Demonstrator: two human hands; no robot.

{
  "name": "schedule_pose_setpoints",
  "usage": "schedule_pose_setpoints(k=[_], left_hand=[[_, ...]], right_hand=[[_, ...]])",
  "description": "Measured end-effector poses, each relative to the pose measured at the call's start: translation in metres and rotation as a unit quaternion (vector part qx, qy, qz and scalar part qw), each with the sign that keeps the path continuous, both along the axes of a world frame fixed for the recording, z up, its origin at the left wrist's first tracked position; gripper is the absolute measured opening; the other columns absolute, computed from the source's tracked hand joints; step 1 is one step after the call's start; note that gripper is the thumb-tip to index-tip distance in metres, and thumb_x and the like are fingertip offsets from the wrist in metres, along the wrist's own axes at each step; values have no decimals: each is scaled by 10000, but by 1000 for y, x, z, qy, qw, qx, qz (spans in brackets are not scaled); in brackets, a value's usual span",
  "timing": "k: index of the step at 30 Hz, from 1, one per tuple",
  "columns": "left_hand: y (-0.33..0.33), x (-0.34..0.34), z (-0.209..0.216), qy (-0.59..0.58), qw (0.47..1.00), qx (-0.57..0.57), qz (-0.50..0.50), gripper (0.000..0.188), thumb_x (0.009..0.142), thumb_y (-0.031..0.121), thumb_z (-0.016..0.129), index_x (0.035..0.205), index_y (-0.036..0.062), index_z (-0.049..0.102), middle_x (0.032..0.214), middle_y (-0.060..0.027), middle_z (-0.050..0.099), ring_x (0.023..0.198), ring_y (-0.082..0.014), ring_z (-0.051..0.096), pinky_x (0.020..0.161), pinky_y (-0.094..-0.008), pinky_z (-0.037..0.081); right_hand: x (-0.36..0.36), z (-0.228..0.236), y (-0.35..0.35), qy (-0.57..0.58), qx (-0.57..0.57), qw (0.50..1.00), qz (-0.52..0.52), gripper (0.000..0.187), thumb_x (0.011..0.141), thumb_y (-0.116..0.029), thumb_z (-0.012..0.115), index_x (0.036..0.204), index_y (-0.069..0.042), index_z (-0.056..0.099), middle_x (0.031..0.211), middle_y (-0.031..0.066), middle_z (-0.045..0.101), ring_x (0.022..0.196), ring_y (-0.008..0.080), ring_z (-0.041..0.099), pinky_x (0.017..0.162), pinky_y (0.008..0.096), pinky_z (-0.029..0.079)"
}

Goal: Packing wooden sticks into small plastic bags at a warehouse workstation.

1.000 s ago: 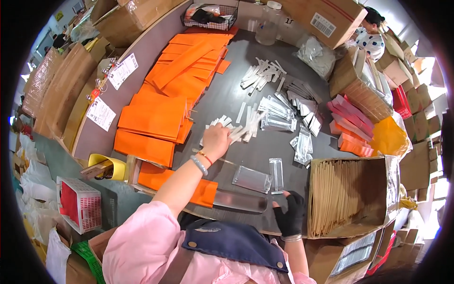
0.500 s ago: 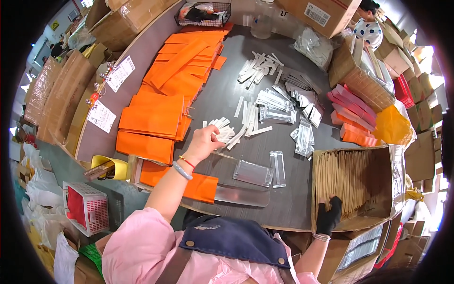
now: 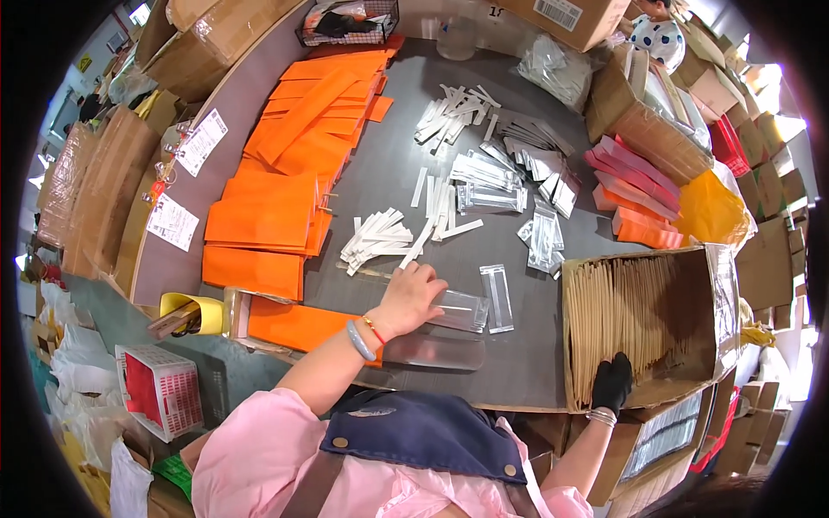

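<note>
Above the near part of the table [image 3: 527, 380], left hand [image 3: 410, 298]: bare, with its fingers bent downward between the white strips [image 3: 377, 240] and the clear packets [image 3: 466, 311]; whether it gripped anything could not be told, since its palm side was hidden.

Inside the cardboard box [image 3: 706, 293], right hand [image 3: 611, 382]: black-gloved, placed at the near edge of the tan pieces [image 3: 622, 302]; its fingertips were hard to make out (dark glove, dark shadow), so a grasp could not be confirmed.

Tan pieces: stood on edge, packed side by side in the box. Each looked thin, light and fairly stiff, like card; a pinch on an upper edge seemed best, with 1 piece parted from its neighbours to spare the corners.

White strips: lay in a loose fan beyond the left hand, others scattered nearby. They appeared light and bendable; an end was probably the surest hold, as overlaps could have dragged neighbours along.

Clear packets: rested flat just beside the left hand, partly covered by it, with 1 more to their right. The glossy film looked slippery, so opposite long edges probably offered the firmest grip.

Orange sheets [image 3: 268, 211]: lay layered along the left side, apart from both hands, seemingly soft and light.
</note>
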State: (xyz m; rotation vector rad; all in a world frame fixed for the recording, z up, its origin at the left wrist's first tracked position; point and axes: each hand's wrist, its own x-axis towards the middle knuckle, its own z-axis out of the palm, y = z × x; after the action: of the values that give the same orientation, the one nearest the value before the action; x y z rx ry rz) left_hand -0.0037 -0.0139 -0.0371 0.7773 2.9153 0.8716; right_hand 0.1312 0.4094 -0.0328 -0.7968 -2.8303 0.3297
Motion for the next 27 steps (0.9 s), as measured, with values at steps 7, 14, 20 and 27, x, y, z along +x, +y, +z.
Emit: schedule_pose_setpoints(k=[7, 14, 20, 27], left_hand=[[-3, -3, 3, -120, 991, 54, -5, 282, 699, 233, 806, 916, 112, 672, 879, -23, 590, 928, -245, 550, 855, -399, 436], [-33, 54, 12, -142, 987, -39, -62, 273, 659, 263, 827, 841, 126, 677, 832, -22, 613, 915, -237, 565, 846, -400, 425], [-69, 86, 15, -45, 998, 6, 35, 550, 603, 286, 853, 1092, 107, 676, 1094, -60, 588, 1053, -300, 513, 941, -410, 404], [-50, 89, 7, -32, 999, -13, -2, 755, 554, 281, 865, 1225, 61, 597, 1236, -72, 531, 1169, -325, 451, 1010, -454, 378]], right_hand=[[10, -16, 8, 10, 68, 998, 1, 342, 909, -160, 550, 1166, 61, 600, 1155, 232, 637, 1081, 396, 591, 950, 446, 462], [-9, 39, -63, 76, -138, 977, 142, 152, 916, -33, 520, 988, 39, 632, 923, 184, 628, 880, 343, 595, 796, 392, 469], [-23, 24, -160, -105, -134, 889, 425, 315, 823, -95, 651, 1129, -156, 696, 776, 122, 562, 766, 333, 583, 679, 412, 478], [-44, -15, -205, 2, -139, 844, 518, 241, 825, -189, 682, 1060, -134, 684, 832, 110, 630, 776, 309, 604, 687, 421, 494]])
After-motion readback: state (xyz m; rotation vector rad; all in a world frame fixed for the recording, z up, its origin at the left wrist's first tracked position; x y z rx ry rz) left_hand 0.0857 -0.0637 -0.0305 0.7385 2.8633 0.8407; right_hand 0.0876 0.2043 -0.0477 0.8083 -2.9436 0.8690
